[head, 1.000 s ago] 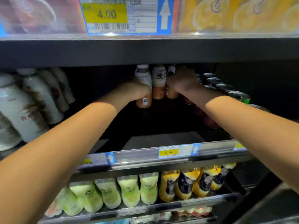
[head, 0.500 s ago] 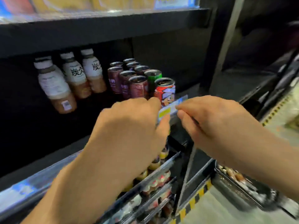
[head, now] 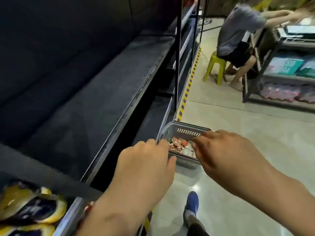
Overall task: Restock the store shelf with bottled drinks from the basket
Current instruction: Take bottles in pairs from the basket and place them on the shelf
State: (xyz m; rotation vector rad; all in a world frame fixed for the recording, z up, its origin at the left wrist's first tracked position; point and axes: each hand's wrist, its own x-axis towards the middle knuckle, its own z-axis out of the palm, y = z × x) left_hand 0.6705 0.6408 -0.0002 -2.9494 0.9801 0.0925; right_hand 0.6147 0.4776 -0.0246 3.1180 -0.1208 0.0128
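While both hands reach down toward the grey plastic basket (head: 185, 132) on the floor, no drink is held: the left hand (head: 146, 160) hovers over the basket's near-left rim with fingers loosely curled and nothing in them, and the right hand (head: 223, 150) extends over its right side with fingers spread and released. The bottled drinks (head: 180, 147) lie inside the basket, partly hidden by both hands; their labels are too blurred to read. The basket sits beside the foot of the dark store shelf (head: 105, 92), whose nearest tier appears bare. The step in hand is judged to be fetching the next bottles. The next move calls for each hand to descend into the basket, close around a bottle, lift clear of the rim, and carry left to the shelf.
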